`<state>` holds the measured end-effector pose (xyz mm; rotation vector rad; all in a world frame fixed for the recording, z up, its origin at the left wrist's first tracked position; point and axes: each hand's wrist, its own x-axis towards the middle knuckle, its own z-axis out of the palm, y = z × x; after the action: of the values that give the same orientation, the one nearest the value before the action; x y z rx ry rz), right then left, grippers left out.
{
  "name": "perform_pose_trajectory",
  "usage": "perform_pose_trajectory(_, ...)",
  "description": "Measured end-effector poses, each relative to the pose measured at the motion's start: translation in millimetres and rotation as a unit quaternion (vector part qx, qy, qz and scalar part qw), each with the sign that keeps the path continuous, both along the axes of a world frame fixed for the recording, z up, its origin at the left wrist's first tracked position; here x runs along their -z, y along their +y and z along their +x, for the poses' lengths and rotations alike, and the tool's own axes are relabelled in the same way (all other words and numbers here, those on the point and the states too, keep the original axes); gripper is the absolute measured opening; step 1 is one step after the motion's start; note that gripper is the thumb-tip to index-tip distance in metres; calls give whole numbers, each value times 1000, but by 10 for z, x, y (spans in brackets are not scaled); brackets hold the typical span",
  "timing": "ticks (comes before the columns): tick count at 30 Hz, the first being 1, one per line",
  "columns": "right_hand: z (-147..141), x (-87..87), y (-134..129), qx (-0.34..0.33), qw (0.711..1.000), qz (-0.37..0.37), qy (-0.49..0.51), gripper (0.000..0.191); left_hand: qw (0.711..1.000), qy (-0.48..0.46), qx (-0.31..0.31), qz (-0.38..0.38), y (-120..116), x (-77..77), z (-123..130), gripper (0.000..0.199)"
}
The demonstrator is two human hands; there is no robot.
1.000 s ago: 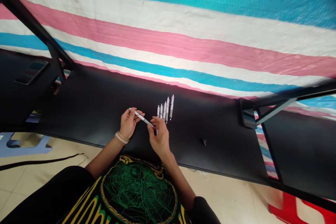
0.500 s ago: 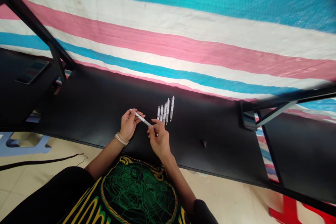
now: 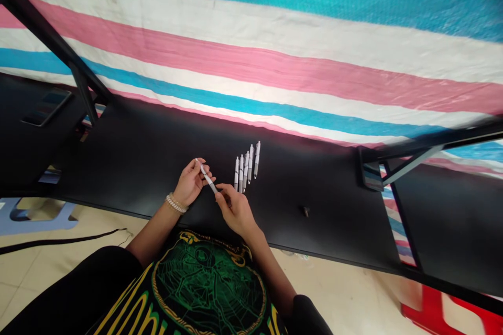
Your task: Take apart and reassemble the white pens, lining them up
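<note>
Head view: left hand [image 3: 191,183] narrowly pinches a pen [image 3: 206,176]; right hand [image 3: 236,214], grip unclear; row of pens [image 3: 247,167] at one o'clock, parallel for easy reach.

A slim white plastic pen [image 3: 207,177] and a row of matching white plastic pens [image 3: 247,168] have smooth, faintly glossy barrels. The long black tabletop [image 3: 298,178] looks smooth and matt. Behind it hangs a striped woven plastic tarpaulin [image 3: 251,70], rough-textured and slightly creased. The black cloth T-shirt [image 3: 98,288] is matt under its printed design, and the pale floor tiles [image 3: 346,298] look smooth.
</note>
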<state>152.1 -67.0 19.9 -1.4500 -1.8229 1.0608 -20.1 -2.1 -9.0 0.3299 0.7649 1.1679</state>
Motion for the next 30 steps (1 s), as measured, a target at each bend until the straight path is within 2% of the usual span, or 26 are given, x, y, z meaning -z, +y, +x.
perform_pose_trajectory(2, 50, 26, -40, 28, 999, 11, 15, 26, 999, -48, 4, -17, 14, -46, -58, 22)
perform_pose_trajectory(6, 184, 93, -135, 124, 991, 33, 40, 22, 991, -125, 27, -47, 21, -109, -164, 36)
perform_pose_trajectory(11, 410, 210, -249, 252, 966, 49, 36, 25, 985, -158, 21, -73, 35, -148, -199, 26)
perform_pose_trajectory(14, 541, 309, -306, 302, 952, 39, 34, 28, 983, -166, 14, -82, 62, -165, -171, 27)
perform_pose_trajectory(19, 637, 427, -344, 337, 940, 27, 40, 32, 982, -168, 2, -86, 107, -170, -134, 28)
perform_pose_trajectory(24, 624, 438, -325, 333, 941, 27, 46, 32, 986, -143, 48, -66, 120, -165, -132, 36)
perform_pose_trajectory(27, 621, 445, -320, 328, 943, 34, 43, 32, 990, -105, 77, -43, 117, -153, -76, 37)
perform_pose_trajectory(30, 610, 457, -295, 334, 941, 49, 16, 30, 996, -20, 87, -22, 103, -114, 61, 43)
